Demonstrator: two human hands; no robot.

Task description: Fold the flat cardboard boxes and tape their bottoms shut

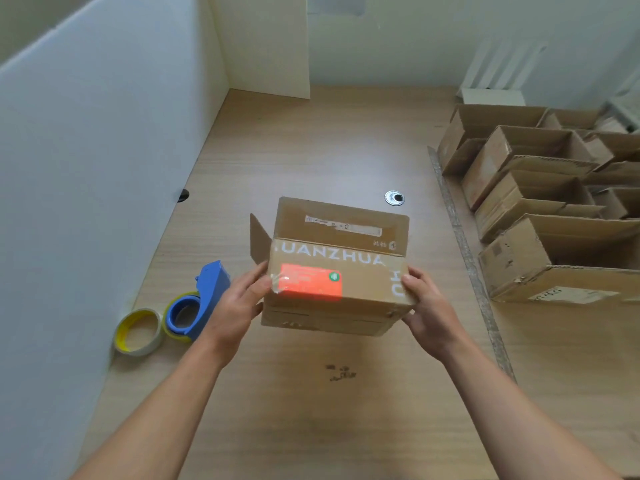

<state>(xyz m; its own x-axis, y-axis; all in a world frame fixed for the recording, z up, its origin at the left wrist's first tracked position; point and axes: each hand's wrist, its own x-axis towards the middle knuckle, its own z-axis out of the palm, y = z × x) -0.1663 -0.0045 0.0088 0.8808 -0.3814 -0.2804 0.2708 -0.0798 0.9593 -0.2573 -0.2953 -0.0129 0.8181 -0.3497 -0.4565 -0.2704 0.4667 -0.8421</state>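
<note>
- Our left hand [239, 306] and right hand [427, 313] grip the cardboard box [332, 268] by its two ends, over the wood-grain counter [311, 427]. The thumbs lie on the near face, and the other fingers [412, 284] curl round the sides, mostly hidden.
- Beside our left hand lie a blue tape dispenser [209, 289] and a yellow-cored tape roll [138, 332], next to a white panel [86, 168].
- To the right, open folded boxes [540, 202] stand in rows, well apart from ours.
- Our box is brown corrugated board with its far flap raised, an orange label and white lettering.
</note>
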